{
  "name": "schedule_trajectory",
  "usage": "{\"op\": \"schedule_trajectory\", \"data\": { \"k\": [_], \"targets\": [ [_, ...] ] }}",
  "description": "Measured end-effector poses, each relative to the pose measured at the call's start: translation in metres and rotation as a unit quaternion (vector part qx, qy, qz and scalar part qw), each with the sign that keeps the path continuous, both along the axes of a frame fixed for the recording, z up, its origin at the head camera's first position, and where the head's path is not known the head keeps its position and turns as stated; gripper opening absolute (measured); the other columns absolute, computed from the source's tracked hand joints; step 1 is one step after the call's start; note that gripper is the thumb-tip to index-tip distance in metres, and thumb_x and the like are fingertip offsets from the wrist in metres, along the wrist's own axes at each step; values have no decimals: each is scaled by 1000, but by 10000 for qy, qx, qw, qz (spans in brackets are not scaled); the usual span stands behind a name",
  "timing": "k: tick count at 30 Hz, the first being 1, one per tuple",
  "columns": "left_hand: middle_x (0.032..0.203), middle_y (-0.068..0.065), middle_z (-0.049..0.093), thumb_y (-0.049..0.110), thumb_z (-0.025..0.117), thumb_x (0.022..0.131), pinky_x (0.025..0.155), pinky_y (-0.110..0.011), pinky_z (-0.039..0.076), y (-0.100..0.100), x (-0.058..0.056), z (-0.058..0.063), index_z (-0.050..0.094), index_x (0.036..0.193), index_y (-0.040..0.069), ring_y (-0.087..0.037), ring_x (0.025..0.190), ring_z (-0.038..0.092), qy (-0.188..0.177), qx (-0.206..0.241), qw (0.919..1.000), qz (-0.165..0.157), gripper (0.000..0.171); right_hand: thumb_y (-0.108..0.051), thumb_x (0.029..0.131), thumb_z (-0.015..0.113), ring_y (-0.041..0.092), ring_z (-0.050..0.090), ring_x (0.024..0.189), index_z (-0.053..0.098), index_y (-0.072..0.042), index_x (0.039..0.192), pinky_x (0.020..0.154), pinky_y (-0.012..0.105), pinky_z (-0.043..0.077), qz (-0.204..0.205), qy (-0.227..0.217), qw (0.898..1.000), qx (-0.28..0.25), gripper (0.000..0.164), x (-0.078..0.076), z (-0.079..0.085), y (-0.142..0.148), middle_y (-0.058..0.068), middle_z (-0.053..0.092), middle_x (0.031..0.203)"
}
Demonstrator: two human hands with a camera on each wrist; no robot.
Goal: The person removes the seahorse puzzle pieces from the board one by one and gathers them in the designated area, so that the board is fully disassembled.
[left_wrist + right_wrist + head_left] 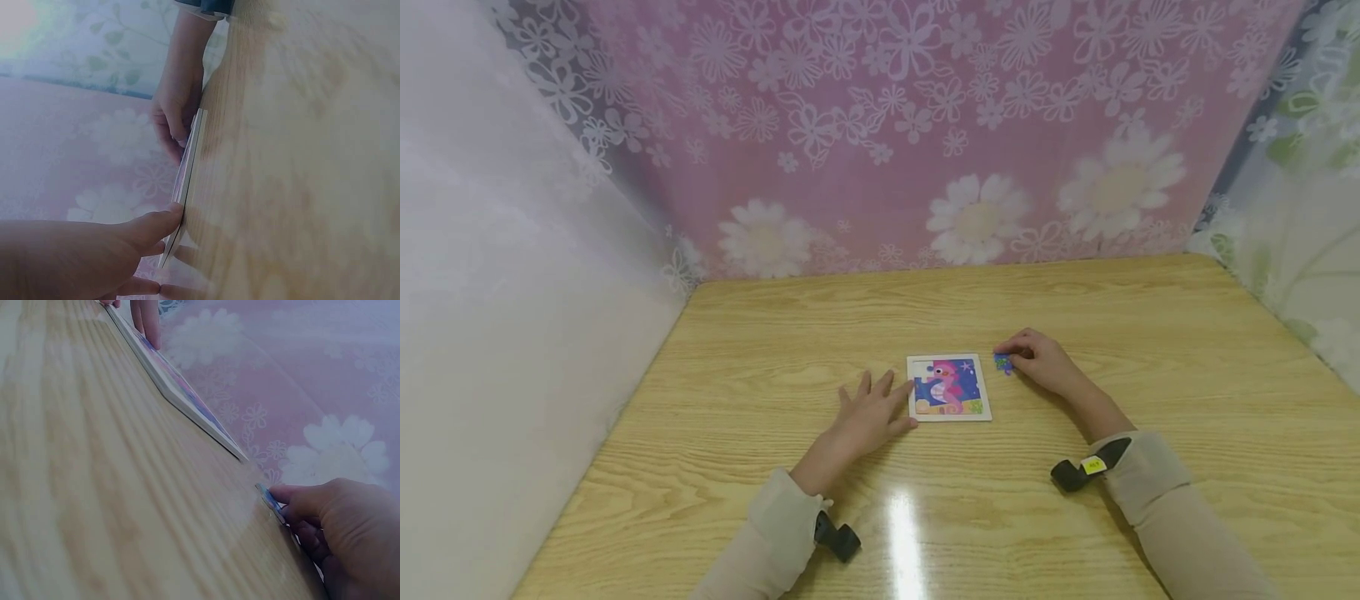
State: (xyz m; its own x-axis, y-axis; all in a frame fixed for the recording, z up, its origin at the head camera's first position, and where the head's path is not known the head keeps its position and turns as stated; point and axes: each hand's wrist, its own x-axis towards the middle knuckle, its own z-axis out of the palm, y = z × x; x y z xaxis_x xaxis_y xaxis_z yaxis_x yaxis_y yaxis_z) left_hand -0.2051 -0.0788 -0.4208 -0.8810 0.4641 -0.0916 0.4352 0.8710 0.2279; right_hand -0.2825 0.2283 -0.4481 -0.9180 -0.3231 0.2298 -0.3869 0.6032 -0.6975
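Note:
A square jigsaw puzzle [951, 417] with a white border lies on the table, showing a pink seahorse on dark blue. A pale gap is visible at its upper left. My left hand [867, 418] is spread at the puzzle's left side, its thumb and a finger touching the border. Just right of the puzzle, my right hand [1051, 367] pinches a small blue puzzle piece [1002, 362] with green marks between thumb and fingers. In the right wrist view, that piece [270, 501] is tilted close to the table, apart from the puzzle's border.
The wood-grain table [760, 333] extends around both hands. A pink flowered curtain [865, 167] hangs along its back edge, with a whitish sheet [512, 292] on the left and a flowered one [1300, 208] on the right. Light glares off the table's front.

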Motion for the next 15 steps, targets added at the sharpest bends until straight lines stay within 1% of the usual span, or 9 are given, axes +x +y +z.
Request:
{"op": "schedule_trajectory", "data": {
  "k": [9,15],
  "targets": [
    [148,-15,23,48,47,92,92,-71,15,0,2,5,33,144,21,-46,131,14,-32,13,10000,2,61,5,88,54,26,51,88,67,2,104,76,38,41,-30,-16,10000,57,21,1,0,-1,13,55,97],
    [148,-14,23,49,46,92,92,-70,15,1,2,4,32,145,22,-46,131,14,-38,-16,10000,13,61,3,90,53,27,52,90,67,1,104,78,40,41,-77,36,10000,-24,20,2,-1,0,13,56,97]
  ]
}}
